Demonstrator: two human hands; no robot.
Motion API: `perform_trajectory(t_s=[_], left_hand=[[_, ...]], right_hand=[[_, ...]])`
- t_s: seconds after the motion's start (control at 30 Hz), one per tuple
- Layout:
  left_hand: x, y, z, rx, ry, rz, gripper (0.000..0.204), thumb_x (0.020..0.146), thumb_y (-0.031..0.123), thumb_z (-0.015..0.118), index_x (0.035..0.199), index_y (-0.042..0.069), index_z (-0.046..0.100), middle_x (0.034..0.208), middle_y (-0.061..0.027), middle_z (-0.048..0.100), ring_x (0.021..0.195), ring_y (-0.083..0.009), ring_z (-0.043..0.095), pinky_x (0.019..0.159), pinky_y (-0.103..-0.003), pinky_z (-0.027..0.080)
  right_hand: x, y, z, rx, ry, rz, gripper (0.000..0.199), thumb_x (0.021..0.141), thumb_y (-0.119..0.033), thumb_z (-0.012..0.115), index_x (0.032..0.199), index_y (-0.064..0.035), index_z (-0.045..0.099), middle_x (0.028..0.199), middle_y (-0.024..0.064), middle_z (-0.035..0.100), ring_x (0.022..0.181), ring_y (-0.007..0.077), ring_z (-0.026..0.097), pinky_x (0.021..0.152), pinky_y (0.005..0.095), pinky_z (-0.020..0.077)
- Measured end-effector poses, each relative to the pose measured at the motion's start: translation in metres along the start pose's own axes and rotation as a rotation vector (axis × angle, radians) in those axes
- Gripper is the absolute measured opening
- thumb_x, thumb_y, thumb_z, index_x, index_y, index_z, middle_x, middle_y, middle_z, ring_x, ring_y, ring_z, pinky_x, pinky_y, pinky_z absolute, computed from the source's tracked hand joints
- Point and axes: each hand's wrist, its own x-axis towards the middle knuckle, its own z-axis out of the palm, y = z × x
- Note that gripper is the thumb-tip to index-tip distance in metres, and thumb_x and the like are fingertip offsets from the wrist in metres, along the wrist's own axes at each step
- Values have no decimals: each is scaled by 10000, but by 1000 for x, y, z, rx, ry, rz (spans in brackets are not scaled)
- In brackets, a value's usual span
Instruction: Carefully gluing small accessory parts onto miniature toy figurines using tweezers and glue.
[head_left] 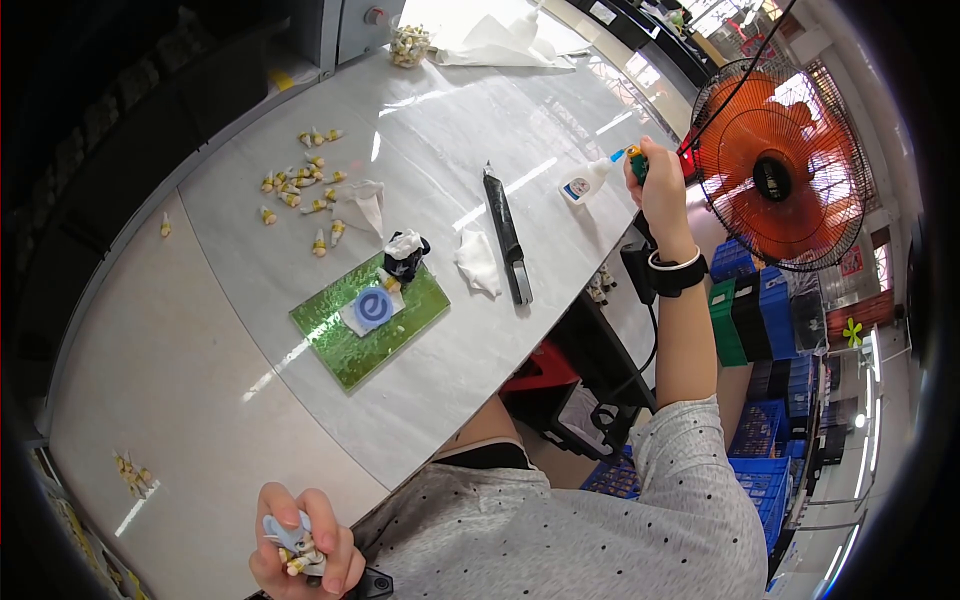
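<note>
My left hand (pixel 310 545), low in view, is closed around a few small cream-and-gold figurines (pixel 300 562) and a pale blue piece (pixel 287 530). At the table's right edge my right hand (pixel 662 190) is closed on a small green object with an orange top (pixel 637 160), its kind unclear. Just left of that hand stands a white glue bottle (pixel 583 184) with a blue tip. On the table lies a green glass-like slab (pixel 345 350) bearing a round blue disc (pixel 374 308) on white material. A dark pot stuffed with white tissue (pixel 405 252) sits at the slab's far corner.
A black utility knife (pixel 508 238) lies beside a crumpled white tissue (pixel 478 263). Loose figurines (pixel 300 185) are scattered at the far left, with a smaller cluster (pixel 132 474) near the left edge. An orange fan (pixel 775 165) and stacked crates (pixel 750 315) stand at right.
</note>
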Motion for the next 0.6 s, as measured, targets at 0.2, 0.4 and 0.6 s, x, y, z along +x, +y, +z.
perform_trajectory(t_s=[0.2,0.4,0.6], left_hand=[[0,0,0,5,10,5,286,837,264,523,1030,84,412,869,-89,429,529,-119,455,426,-208,361],[0,0,1,1,18,6,284,836,262,525,1024,82,411,865,-89,428,531,-122,458,424,-210,365],[0,0,1,2,19,4,280,836,260,526,1019,82,412,862,-90,428,530,-123,459,424,-212,367]], right_hand=[[1,0,0,7,15,-22,477,848,-321,345,476,-31,412,437,14,385,424,105,359,447,249,284],[2,3,-1,-105,32,-80,491,849,-320,343,466,-20,408,436,22,383,435,115,363,464,261,289],[1,2,-1,-115,42,-68,493,849,-325,339,473,-16,418,436,20,385,435,113,363,461,260,287]])
